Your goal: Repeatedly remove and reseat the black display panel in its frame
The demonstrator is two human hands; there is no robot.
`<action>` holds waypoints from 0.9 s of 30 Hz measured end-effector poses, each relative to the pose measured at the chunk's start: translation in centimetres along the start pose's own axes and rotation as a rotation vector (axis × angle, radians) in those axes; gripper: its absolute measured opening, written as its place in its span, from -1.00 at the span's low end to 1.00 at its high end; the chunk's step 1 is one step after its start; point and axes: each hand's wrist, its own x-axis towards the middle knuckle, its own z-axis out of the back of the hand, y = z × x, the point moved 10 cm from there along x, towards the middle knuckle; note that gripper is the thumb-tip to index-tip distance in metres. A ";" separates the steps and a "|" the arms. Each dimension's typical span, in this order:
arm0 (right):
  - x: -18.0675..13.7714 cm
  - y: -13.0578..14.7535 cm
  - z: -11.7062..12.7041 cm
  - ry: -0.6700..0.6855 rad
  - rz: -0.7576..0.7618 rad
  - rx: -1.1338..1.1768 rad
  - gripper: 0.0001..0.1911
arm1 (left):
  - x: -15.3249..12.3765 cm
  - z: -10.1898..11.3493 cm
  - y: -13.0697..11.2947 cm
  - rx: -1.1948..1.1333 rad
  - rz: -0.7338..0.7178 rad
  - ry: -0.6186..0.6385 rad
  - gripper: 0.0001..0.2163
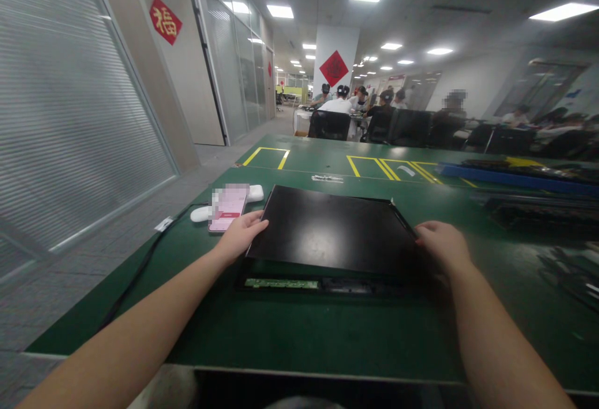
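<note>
A flat, glossy black screen panel (322, 228) spans the space between my two hands over the green table. My left hand (241, 234) grips its left edge, thumb on top and fingers partly hidden beneath. At the opposite edge, my right hand (444, 243) is closed on the panel's side; some of its fingers are hidden. The panel's near edge appears raised above a shallow black frame (355, 286). Along the near side of that frame shows a green circuit board strip (281, 284). The panel covers the rest of the frame.
A phone (229, 212) lies left of the panel, beside white rounded objects (201, 214). A black cable (140, 271) runs along the left table edge. Dark parts and a blue strip (496, 177) lie at right. Several people sit at tables beyond, near black chairs (330, 125).
</note>
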 end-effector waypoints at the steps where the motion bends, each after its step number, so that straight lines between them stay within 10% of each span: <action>1: 0.0 0.0 0.0 -0.001 0.001 -0.001 -0.68 | 0.0 0.0 0.0 -0.008 0.006 -0.006 -0.60; 27: 0.3 -0.4 -0.7 0.034 0.001 0.032 -0.74 | -0.1 -0.6 -0.4 0.015 -0.023 0.036 -0.63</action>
